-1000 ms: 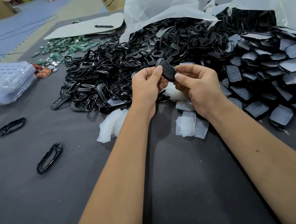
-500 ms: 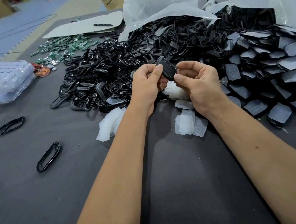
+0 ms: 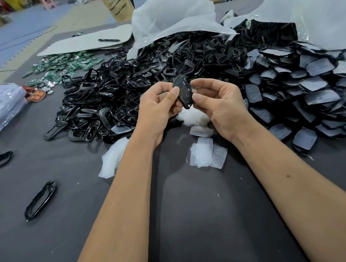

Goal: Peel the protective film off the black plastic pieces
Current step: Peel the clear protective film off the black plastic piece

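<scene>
Since the earlier frame, both hands have tilted the black plastic piece (image 3: pixel 183 93) more upright. Left hand (image 3: pixel 157 109) pinches its left edge between thumb and curled fingers; right hand (image 3: pixel 219 102) pinches its right edge, thumb tip on the face. The piece is held above the grey table (image 3: pixel 193 220), in front of the heap of black frames (image 3: pixel 110 100). Peeled films (image 3: pixel 206 155) lie near, below the hands. Film-covered pieces (image 3: pixel 306 95) are stacked right.
</scene>
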The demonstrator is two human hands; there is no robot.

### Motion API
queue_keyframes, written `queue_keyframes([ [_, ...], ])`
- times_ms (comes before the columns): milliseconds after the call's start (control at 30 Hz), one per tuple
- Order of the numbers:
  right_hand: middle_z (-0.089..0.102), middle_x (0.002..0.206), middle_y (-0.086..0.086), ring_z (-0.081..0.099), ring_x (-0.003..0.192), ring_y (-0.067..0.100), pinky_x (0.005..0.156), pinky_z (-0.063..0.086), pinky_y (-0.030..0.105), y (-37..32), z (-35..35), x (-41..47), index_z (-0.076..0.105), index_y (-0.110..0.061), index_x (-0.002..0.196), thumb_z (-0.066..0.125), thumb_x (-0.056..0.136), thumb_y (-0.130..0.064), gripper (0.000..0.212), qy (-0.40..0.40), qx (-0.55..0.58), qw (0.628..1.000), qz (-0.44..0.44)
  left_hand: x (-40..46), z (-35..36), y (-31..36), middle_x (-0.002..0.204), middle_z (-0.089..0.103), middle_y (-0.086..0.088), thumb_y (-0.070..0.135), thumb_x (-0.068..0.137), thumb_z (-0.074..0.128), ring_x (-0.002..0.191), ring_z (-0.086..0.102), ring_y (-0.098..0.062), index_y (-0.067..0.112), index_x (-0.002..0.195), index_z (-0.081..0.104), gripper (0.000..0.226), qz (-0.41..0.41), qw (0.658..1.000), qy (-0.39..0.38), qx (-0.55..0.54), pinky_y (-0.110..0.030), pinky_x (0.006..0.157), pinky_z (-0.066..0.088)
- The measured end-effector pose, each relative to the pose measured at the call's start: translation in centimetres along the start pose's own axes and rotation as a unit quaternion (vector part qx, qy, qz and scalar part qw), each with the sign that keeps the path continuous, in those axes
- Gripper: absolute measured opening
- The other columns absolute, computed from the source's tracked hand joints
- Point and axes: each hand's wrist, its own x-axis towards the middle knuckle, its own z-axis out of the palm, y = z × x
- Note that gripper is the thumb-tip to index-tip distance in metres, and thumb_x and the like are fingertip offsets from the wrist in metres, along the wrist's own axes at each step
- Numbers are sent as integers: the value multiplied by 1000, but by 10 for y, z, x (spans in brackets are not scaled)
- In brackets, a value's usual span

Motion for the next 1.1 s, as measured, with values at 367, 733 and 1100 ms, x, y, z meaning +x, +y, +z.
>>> queue_keyframes([
  [367, 77, 97, 1, 71, 91, 13, 86, 57, 28, -57, -32, 1, 82, -12, 107, 66, 84, 10, 35, 10, -482, 843, -241, 14, 44, 14, 99, 78, -22, -14, 80, 67, 98, 76, -39, 2, 110, 73, 35, 0, 998, -3, -62, -41, 92, 60],
  [733, 76, 97, 13, 61, 101, 36, 85, 49, 39, -99, -118, 5, 82, -10, 95, 53, 82, 9, 37, 132, -650, 712, -229, 43, 182, 1, 135, 69, -9, -1, 89, 61, 152, 35, -29, 8, 124, 72, 37, 144, 947, -118, 262, -28, 125, 23],
  [1100, 78, 100, 3, 62, 104, 29, 95, 49, 40, -92, -138, 0, 84, -17, 97, 60, 88, 4, 33, 93, -657, 725, -185, 33, 168, -20, 157, 47, -14, 15, 84, 78, 154, 24, -32, 9, 142, 60, 61, 231, 905, -79, 349, -27, 123, 13],
])
